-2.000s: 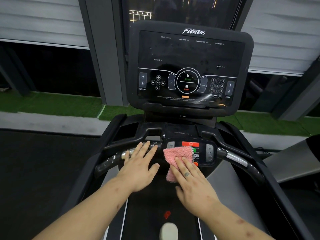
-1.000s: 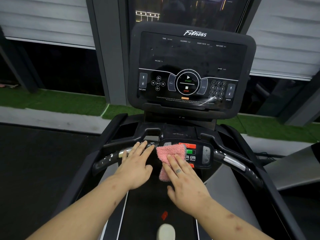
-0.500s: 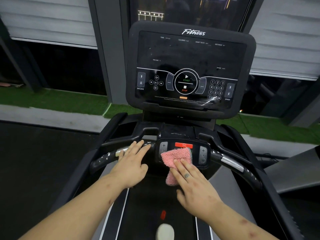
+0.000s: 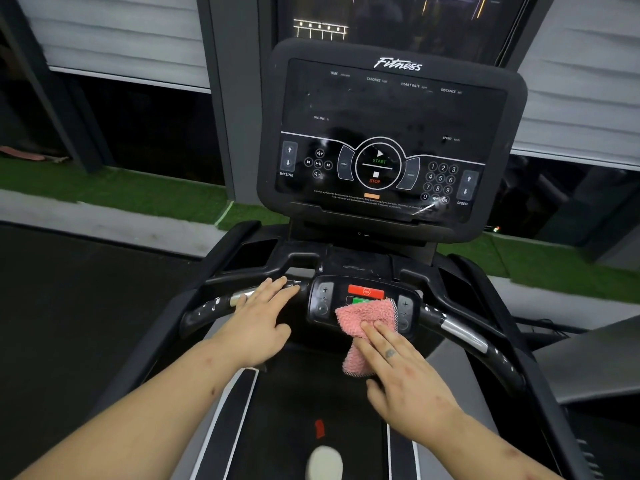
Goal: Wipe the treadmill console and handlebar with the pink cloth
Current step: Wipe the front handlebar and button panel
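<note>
From the head camera, looking forward and down. Far and centre: upright dark console (image 4: 391, 133), marked "Fitness", with START and STOP at its middle and a keypad to the right. Nearer, below it: small button panel (image 4: 323, 301) set in the middle of the handlebar (image 4: 460, 332), with a red button (image 4: 365, 291) at its top.

Pressing the pink cloth (image 4: 367, 317) against the panel's right half with the right hand (image 4: 405, 372): fingers straight and flat on the cloth's near part, not curled round it. Cloth bunched, covering part of a green button, its lower end hanging off the panel's near edge.

Resting the left hand (image 4: 256, 327) flat on the handlebar's left branch, just left of the panel: fingers straight and relaxed across the silver grip, grasping nothing.

Near and centre, between the forearms: dark belt (image 4: 294, 410) with a small red mark; at the near edge, a pale rounded thing (image 4: 323, 460), blurred. Far left and right: green turf (image 4: 121, 190).
</note>
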`<state>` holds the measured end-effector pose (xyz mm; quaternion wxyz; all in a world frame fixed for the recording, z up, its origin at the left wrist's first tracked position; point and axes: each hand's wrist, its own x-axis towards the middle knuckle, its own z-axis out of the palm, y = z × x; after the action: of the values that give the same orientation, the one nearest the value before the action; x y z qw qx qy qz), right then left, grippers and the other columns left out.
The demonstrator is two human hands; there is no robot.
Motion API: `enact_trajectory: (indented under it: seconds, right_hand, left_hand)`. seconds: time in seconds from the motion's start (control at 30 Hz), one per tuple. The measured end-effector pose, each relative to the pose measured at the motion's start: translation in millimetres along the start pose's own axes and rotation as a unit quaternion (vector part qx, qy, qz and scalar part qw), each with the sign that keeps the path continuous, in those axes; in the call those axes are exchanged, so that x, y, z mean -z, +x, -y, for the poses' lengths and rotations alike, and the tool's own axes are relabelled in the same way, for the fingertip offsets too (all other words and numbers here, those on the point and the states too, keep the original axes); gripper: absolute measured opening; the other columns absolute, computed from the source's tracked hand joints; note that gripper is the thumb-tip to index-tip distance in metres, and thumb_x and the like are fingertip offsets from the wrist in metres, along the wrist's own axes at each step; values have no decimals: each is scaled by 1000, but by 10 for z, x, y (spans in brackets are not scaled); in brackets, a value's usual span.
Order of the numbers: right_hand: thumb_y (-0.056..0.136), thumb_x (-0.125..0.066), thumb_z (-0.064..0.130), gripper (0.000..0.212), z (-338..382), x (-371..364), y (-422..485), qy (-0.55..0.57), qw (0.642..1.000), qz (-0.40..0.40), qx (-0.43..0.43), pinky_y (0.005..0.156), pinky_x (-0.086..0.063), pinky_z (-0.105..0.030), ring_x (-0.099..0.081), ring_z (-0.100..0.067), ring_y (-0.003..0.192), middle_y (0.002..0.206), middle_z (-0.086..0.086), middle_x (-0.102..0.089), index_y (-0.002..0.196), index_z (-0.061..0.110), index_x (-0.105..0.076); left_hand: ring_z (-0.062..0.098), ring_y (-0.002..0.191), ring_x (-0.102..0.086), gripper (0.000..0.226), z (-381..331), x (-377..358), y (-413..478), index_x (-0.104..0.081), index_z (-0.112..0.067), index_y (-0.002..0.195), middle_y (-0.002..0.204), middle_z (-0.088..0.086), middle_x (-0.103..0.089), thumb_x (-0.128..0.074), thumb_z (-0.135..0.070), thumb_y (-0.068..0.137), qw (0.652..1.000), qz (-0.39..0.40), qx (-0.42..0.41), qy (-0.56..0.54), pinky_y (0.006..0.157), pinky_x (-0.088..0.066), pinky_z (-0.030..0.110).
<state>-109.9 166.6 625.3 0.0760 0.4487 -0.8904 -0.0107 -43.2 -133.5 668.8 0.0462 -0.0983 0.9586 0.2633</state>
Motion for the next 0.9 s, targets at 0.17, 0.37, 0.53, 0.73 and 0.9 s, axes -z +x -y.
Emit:
enact_trajectory:
  seconds: [0.17,0.37,0.53,0.73,0.9]
  right_hand:
    - [89,-52,42,75,98,-10,68,35,999,0,-9,125,-28,-44,-16,-20,159,169,-2,-26,159,20,-37]
    - [89,-49,42,78,278,19,213,36,999,12,-8,125,-16,-43,-10,-22,159,171,-3,-20,161,18,-33]
    - [88,-49,43,75,201,93,182,22,999,37,-8,121,-16,-41,-17,-21,158,168,-3,-26,159,20,-40]
    - [89,-50,50,77,195,124,112,20,998,56,-37,122,-12,-40,-10,-19,159,170,-1,-23,161,24,-35]
    - [96,-33,68,81,414,198,185,59,994,60,-71,126,2,-41,20,-15,157,172,5,10,165,34,-8]
  left_hand:
    - [6,157,14,78,6,-8,9,-14,-39,164,173,-14,2,-52,-20,98,1000,2,4,-5,130,-1,46]
    - [8,157,13,79,18,-25,22,-14,-40,163,173,-13,1,-54,-25,96,1000,-1,4,1,129,-3,46]
    - [9,158,12,80,3,-16,6,-14,-40,163,173,-13,1,-56,-33,95,1000,-1,5,12,129,-5,48]
    - [9,157,15,78,-13,16,-22,-10,-41,163,173,-13,5,-54,-43,100,1000,5,5,18,129,-5,50]
    - [11,157,19,82,-37,24,-39,-7,-40,164,172,-14,10,-51,-62,99,999,16,5,42,126,-4,52]
